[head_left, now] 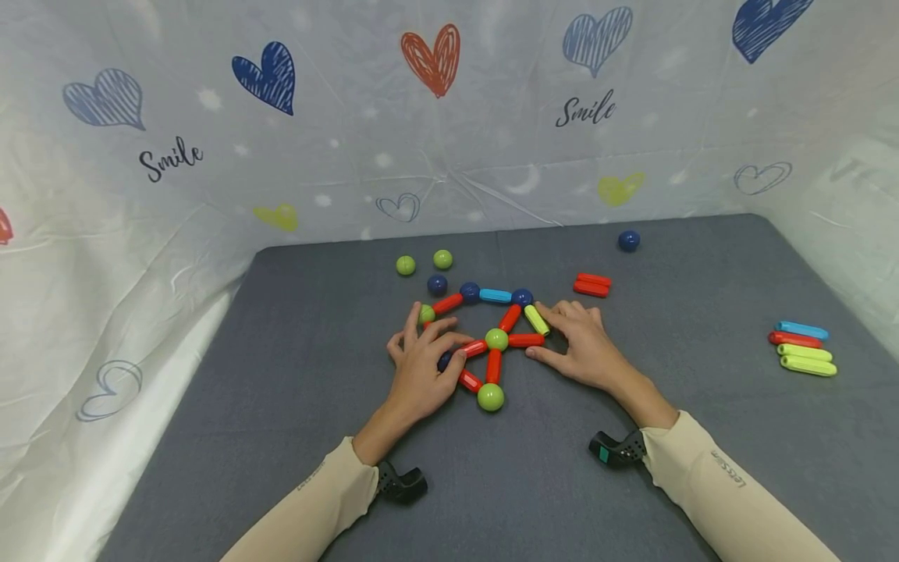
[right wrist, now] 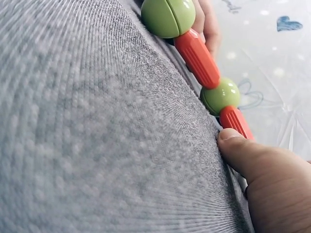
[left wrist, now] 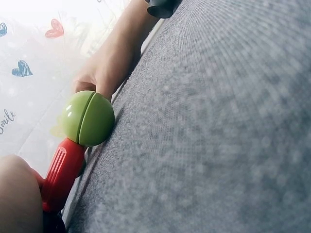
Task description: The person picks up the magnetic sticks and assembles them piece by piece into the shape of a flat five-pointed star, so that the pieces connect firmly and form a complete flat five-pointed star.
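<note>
My left hand (head_left: 421,376) spreads over the left side of a figure of magnetic rods and balls, its thumb and index finger around a dark blue ball (head_left: 444,361). Red rods fan out from a central green ball (head_left: 496,339); one runs down to a lower green ball (head_left: 491,397). Along the top, a light blue rod (head_left: 495,296) joins two dark blue balls. With its index finger at the upper end of a yellow-green rod (head_left: 537,320), my right hand (head_left: 586,343) has its thumb by the right-hand red rod (head_left: 526,340). My left fingers partly hide the left side.
Behind the figure lie two loose green balls (head_left: 442,259) and a dark blue ball (head_left: 437,285). Two red rods (head_left: 592,285) and another blue ball (head_left: 629,240) are farther right. Several coloured rods (head_left: 804,353) lie near the right edge of the grey table (head_left: 281,406).
</note>
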`<state>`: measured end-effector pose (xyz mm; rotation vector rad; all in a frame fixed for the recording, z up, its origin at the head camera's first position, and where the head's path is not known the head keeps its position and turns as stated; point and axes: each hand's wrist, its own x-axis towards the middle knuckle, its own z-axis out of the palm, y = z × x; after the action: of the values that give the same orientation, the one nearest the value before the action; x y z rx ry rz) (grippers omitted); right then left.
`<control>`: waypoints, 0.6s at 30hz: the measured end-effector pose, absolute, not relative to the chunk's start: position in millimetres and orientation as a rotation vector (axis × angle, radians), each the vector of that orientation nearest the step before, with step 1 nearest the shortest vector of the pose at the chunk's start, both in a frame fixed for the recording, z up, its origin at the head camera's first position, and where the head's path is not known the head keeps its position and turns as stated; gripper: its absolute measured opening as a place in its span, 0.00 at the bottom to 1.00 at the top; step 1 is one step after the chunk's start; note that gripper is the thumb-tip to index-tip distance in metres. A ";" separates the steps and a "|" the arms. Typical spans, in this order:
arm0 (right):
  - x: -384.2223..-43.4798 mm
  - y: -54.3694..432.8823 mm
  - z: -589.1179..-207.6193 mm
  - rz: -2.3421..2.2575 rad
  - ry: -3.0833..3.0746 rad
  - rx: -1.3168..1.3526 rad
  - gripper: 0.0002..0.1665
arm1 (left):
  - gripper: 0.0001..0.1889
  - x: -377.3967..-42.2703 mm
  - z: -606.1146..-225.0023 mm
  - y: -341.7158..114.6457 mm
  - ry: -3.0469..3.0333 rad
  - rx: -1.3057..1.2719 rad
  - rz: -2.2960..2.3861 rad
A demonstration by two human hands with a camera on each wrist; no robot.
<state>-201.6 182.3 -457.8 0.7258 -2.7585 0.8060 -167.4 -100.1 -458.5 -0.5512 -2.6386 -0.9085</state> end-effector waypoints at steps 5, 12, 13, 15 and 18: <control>-201.3 182.1 -458.1 0.807 -2.759 0.730 0.48 | 0.13 -167.2 -458.9 -99.7 -2.634 -0.533 -0.927; -204.2 183.3 -463.6 0.992 -2.692 0.653 0.39 | 0.13 -167.3 -459.4 -100.0 -2.603 -0.428 -0.996; -204.9 183.5 -464.3 1.031 -2.661 0.628 0.36 | 0.14 -167.4 -459.4 -100.0 -2.596 -0.418 -1.001; -206.2 184.5 -465.1 1.107 -2.591 0.563 0.28 | 0.14 -167.4 -459.3 -100.0 -2.588 -0.407 -1.011; -207.1 186.5 -465.1 1.212 -2.481 0.416 0.18 | 0.15 -167.8 -459.5 -99.7 -2.582 -0.409 -1.009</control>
<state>-207.1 186.5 -465.1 0.4165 -2.4811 1.2121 -167.8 -99.7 -459.5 -0.4092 -2.5825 -1.0089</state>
